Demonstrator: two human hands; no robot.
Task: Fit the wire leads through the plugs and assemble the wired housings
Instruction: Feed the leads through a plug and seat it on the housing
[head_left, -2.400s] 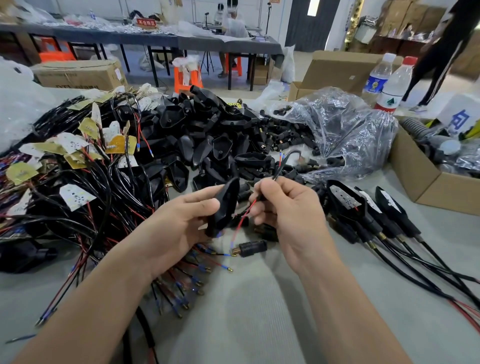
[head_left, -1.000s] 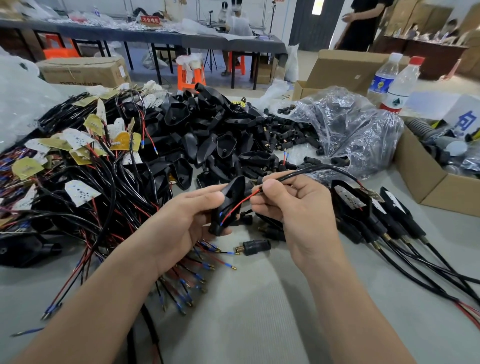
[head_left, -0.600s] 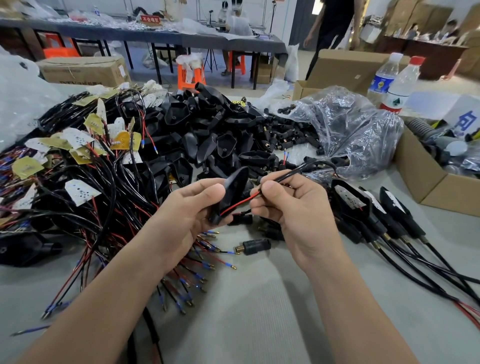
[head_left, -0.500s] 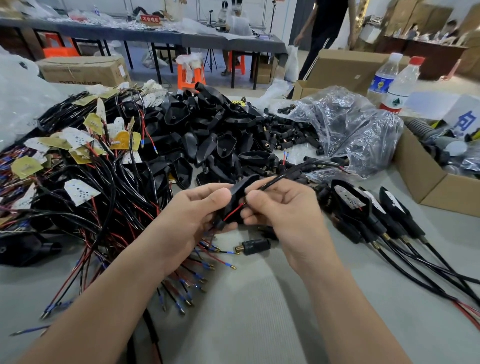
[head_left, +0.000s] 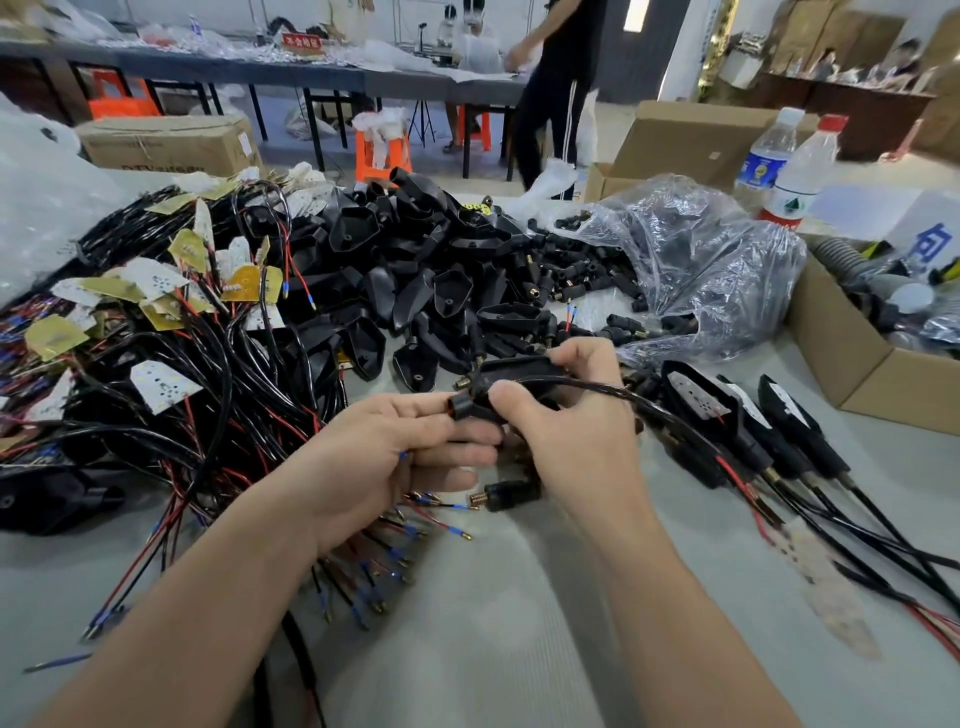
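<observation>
- We are working with two bare hands, our left hand (head_left: 384, 462) and our right hand (head_left: 576, 447), both just above the grey table (head_left: 493, 623).
- We are holding one black housing (head_left: 519, 366) between them; it is matte, tapered and lying roughly level.
- Our left fingers are curling inward, thumb and forefinger pinching the housing's narrow end.
- Our right fingers are wrapping over its wide end, the thumb pressing against its near side.
- One black cable (head_left: 649, 408) is trailing from under that thumb off to the right.
- One loose plug (head_left: 506, 493), black with a brass threaded tip, is lying just below our hands.
- Three wired housings (head_left: 698, 415) are lying side by side on the right.
- Two water bottles (head_left: 797, 176) are standing at the far right.
- The heap of empty housings (head_left: 415, 280) and the wire bundle (head_left: 156, 364) are holding more pieces than we can count.
</observation>
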